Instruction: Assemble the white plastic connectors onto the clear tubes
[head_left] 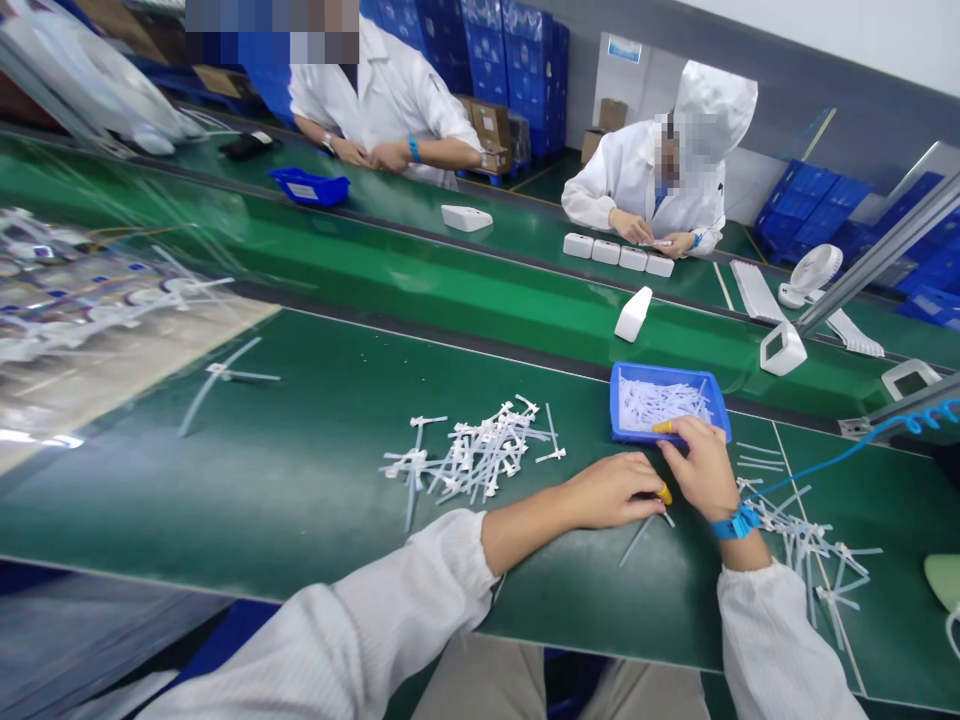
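My left hand (616, 490) is closed low over the green table, a yellow cover on one fingertip. A thin translucent tube with a white fitting (636, 541) shows at these fingers, partly hidden by them. My right hand (703, 462) wears a blue wrist strap and a yellow finger cover. Its thumb and forefinger are apart at the front rim of a blue bin (615, 405) of small white pieces (660, 398). A pile of tubes with white fittings (487, 450) lies left of my hands, and another tube pile (814, 545) lies to the right.
Two people in white coats, one person's sleeve (431, 110) and another's hood (716, 105), work across the green channel. White housings (634, 314) stand along it. A coiled blue hose (862, 438) and a metal post (877, 235) are at right. One crossed tube piece (217, 370) lies left.
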